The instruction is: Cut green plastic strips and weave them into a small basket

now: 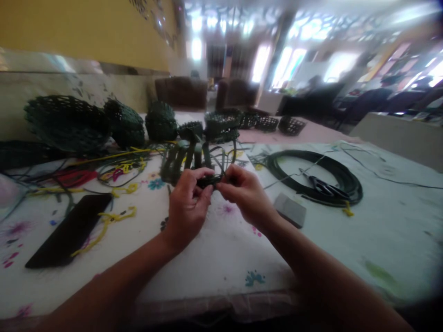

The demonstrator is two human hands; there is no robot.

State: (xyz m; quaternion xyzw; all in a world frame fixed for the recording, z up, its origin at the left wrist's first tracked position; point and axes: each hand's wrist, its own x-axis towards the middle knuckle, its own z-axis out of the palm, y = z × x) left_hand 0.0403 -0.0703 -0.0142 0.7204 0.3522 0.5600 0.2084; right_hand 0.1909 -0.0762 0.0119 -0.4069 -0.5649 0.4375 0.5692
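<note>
Surface [221, 258] w/ flowered cloth. Green baskets [69, 122] at far left. Coil [346, 182] of green cord at right. Black phone [69, 230] near left. Left hand [187, 203] & right hand [247, 193] meet at centre. Grey block [290, 210] beside right wrist. Scissors [323, 186] lie on coil. Green strip [209, 180] sits btwn both hands just above surface, each grip pinched tight on it.

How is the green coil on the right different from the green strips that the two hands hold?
The coil lies wound in a flat ring on the table; the green strips fan out mostly straight, away from the person. No hand touches the coil, and scissors lie on it; the green strips are pinched by the left hand and right hand. Both are dark green.
</note>
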